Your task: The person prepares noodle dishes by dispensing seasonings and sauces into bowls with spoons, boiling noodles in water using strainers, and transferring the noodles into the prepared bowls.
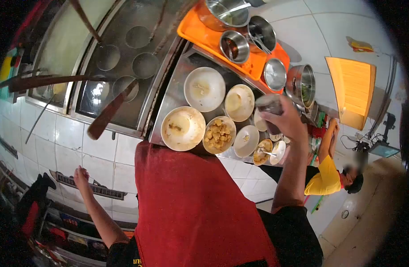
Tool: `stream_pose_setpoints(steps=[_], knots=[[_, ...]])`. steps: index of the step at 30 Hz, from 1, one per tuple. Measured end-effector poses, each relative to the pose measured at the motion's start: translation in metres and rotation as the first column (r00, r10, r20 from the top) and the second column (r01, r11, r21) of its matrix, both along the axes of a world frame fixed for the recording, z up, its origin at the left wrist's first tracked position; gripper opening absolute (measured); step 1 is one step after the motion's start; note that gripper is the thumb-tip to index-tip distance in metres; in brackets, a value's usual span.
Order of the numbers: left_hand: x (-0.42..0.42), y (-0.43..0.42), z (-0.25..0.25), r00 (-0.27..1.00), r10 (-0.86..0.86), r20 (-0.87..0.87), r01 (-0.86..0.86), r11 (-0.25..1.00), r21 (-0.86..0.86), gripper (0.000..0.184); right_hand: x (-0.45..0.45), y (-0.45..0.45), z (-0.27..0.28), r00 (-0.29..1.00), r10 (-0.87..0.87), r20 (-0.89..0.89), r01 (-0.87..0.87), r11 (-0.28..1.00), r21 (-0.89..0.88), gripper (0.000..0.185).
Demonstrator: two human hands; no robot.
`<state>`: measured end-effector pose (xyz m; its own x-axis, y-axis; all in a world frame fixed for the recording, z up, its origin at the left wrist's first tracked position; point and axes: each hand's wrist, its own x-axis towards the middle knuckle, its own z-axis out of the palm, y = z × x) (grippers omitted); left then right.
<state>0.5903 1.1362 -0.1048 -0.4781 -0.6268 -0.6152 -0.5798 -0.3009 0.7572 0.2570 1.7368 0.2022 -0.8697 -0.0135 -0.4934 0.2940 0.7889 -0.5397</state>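
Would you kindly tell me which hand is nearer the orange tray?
Right. The right hand is just below the orange tray in the picture; the left hand is farther off, over floor tiles.

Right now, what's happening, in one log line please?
right hand: holding dark container near bowls | left hand: looks empty | bowls: one holds brown pieces

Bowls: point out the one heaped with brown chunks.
The bowl immediately right of the leftmost bowl, by the apron; no other bowl looks piled so full.

Bowls (215, 82) on counter (175, 86), pots (274, 73) on tray (194, 29).
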Motion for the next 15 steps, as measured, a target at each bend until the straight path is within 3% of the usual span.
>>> stream_pose_setpoints(steps=[1,2,3,4,5,6,7,8,10,12,14,15], knots=[[0.017,-0.003,-0.019,0.995,-0.079,0.059,0.082,0.996,-0.033,0.03,0.006,0.008,0.013,0.995,0.029,-0.094,-0.012,0.983,0.182,0.058],[0.04,-0.012,-0.052,0.97,-0.137,0.199,0.137,0.99,0.012,0.027,0.008,0.008,0.01,0.994,0.012,-0.11,0.008,0.983,0.184,0.058],[0.07,-0.026,-0.096,0.923,-0.202,0.328,0.193,0.979,0.059,0.025,0.007,0.002,-0.005,0.969,0.155,-0.193,-0.066,0.915,0.399,0.057],[0.105,-0.039,-0.144,0.742,-0.55,0.383,0.6,0.8,-0.011,0.022,0.011,0.001,-0.024,0.929,0.289,-0.233,-0.095,0.792,0.603,0.056],[0.13,-0.046,-0.18,0.487,-0.748,0.451,0.866,0.482,-0.135,0.02,0.012,0.027,-0.09,0.963,0.257,-0.086,-0.131,0.72,0.682,0.048],[0.12,-0.031,-0.174,0.596,-0.658,0.46,0.689,0.713,0.127,0.017,0.009,0.022,-0.129,0.982,0.158,0.101,-0.176,0.599,0.781,0.041],[0.119,-0.007,-0.16,0.674,-0.532,0.513,0.389,0.846,0.366,0.016,0.01,0.023,-0.141,0.974,0.192,0.122,-0.218,0.635,0.741,0.047],[0.113,0.005,-0.149,0.679,-0.525,0.512,0.385,0.85,0.361,0.016,0.013,0.024,-0.137,0.983,0.167,0.069,-0.162,0.641,0.75,0.049],[0.098,0.017,-0.136,0.839,-0.304,0.452,0.16,0.93,0.33,0.014,0.029,0.025,-0.11,0.987,0.159,-0.036,-0.078,0.656,0.751,0.051],[0.078,0.012,-0.14,0.86,-0.296,0.416,0.147,0.924,0.354,0.015,0.035,0.021,-0.053,0.993,0.082,-0.081,-0.003,0.72,0.694,0.05],[0.062,0.004,-0.151,0.897,-0.266,0.353,0.125,0.919,0.373,0.015,0.032,0.032,-0.088,0.981,0.134,-0.14,0.008,0.695,0.719,0.049],[0.054,-0.002,-0.161,0.93,-0.294,0.219,0.161,0.865,0.475,0.015,0.033,0.039,-0.114,0.964,0.18,-0.197,0.027,0.668,0.743,0.049]])
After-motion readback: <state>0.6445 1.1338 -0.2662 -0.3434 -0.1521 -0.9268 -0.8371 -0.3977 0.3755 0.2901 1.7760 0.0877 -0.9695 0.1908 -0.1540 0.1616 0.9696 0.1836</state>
